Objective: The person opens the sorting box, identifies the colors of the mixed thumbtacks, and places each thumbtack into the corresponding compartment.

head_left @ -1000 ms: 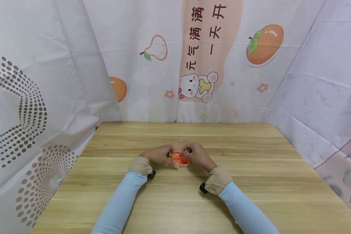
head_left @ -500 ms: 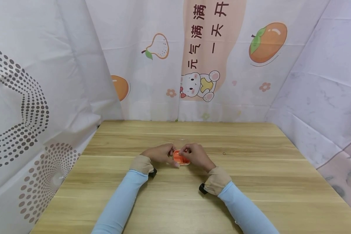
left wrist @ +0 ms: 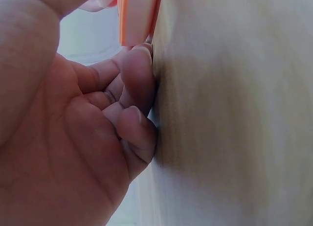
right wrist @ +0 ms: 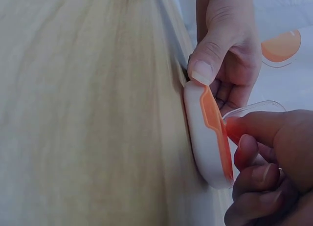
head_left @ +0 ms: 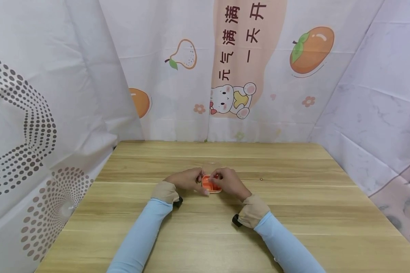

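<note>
A small orange and white pill box (head_left: 207,185) lies on the table, its orange divided inside facing up and its clear lid (head_left: 210,165) lifted on the far side. My left hand (head_left: 188,179) holds the box at its left side; the thumb lies by the near corner, and in the right wrist view its thumbnail (right wrist: 202,71) touches the white and orange edge. My right hand (head_left: 232,182) is over the right part of the box. Its index fingertip (right wrist: 234,125) reaches to the orange inside, the other fingers curled. Whether it pinches something small is hidden.
On the wooden table (head_left: 205,235), right of the hands, lies a tiny ring-shaped thing (head_left: 261,179). A printed curtain (head_left: 177,94) hangs behind the far edge, with more curtains at both sides.
The head view shifts slightly, and the clear lid shows more plainly than one second ago. Both hands stay at the box with little visible movement.
</note>
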### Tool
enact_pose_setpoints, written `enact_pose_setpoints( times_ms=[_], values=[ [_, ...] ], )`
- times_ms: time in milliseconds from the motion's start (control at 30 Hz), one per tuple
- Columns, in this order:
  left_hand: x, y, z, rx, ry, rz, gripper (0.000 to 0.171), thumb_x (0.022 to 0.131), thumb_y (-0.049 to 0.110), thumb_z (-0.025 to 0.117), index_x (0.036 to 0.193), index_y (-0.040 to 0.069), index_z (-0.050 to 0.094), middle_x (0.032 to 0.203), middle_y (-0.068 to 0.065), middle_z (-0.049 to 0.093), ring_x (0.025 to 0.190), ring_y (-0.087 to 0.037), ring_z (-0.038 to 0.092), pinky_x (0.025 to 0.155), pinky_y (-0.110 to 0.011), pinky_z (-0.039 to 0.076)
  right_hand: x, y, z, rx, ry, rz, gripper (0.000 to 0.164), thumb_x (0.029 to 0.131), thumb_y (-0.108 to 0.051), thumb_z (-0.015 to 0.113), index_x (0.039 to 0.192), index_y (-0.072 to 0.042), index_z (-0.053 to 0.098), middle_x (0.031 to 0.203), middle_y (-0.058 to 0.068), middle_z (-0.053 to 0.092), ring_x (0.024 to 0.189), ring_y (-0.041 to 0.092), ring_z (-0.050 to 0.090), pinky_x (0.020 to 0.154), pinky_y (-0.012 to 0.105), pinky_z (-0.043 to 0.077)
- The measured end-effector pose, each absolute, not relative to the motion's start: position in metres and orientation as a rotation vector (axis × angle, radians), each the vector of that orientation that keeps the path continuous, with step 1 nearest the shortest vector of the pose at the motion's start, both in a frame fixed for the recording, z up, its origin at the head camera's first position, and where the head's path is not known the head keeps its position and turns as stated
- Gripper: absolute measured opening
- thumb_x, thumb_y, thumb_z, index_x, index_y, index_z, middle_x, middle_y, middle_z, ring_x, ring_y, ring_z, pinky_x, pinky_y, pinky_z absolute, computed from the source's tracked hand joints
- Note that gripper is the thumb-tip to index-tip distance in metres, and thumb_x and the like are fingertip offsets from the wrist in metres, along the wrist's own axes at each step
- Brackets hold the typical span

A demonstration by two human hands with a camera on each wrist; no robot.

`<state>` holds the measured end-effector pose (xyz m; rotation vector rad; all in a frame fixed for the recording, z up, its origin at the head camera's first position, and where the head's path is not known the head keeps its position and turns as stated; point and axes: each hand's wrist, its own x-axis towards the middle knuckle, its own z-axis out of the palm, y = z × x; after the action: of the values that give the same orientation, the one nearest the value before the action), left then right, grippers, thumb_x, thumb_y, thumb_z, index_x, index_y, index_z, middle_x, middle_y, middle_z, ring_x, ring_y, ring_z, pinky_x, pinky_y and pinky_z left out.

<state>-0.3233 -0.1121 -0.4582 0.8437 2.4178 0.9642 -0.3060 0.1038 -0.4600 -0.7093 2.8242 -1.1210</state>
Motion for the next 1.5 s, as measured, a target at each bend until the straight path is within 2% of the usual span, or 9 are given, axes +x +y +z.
enact_pose_setpoints(
  times_ms=[367, 700, 967, 1500],
  values=[
    [-0.320, -0.113, -0.454, 0.815, 2.406, 0.988, 0.063, 0.073, 0.042, 0.084, 0.115, 0.009, 0.050, 0.096, -0.007, 0.056, 0.082, -0.015, 0.046, 0.068, -0.026, 0.039, -0.312, 0.118, -0.454, -0.670, 2.687, -1.173, 0.010, 0.091, -0.028, 0.070, 0.090, -0.019, 0.071, 0.075, 0.000, 0.061, 0.067, 0.015, 0.052, 0.056, 0.027, 0.042],
    [-0.322, -0.112, -0.456, 0.803, 2.444, 0.944, 0.064, 0.073, 0.045, 0.083, 0.113, 0.009, 0.049, 0.091, -0.005, 0.051, 0.080, -0.014, 0.045, 0.066, -0.025, 0.038, -0.318, 0.136, -0.448, -0.622, 2.616, -1.217, 0.009, 0.090, -0.027, 0.070, 0.092, -0.019, 0.072, 0.082, 0.003, 0.062, 0.075, 0.019, 0.055, 0.062, 0.031, 0.045],
    [-0.319, -0.112, -0.454, 0.812, 2.421, 0.984, 0.062, 0.075, 0.039, 0.083, 0.116, 0.006, 0.051, 0.093, -0.008, 0.052, 0.080, -0.016, 0.044, 0.067, -0.026, 0.037, -0.322, 0.147, -0.446, -0.581, 2.655, -1.147, 0.012, 0.091, -0.029, 0.069, 0.094, -0.018, 0.073, 0.085, 0.003, 0.065, 0.077, 0.020, 0.057, 0.065, 0.033, 0.045],
    [-0.317, -0.112, -0.453, 0.815, 2.447, 0.951, 0.063, 0.075, 0.040, 0.083, 0.113, 0.005, 0.048, 0.092, -0.007, 0.049, 0.081, -0.015, 0.043, 0.067, -0.025, 0.037, -0.328, 0.178, -0.439, -0.521, 2.607, -1.197, 0.017, 0.092, -0.021, 0.067, 0.100, -0.007, 0.071, 0.085, 0.016, 0.064, 0.075, 0.030, 0.060, 0.060, 0.031, 0.045]
  ],
)
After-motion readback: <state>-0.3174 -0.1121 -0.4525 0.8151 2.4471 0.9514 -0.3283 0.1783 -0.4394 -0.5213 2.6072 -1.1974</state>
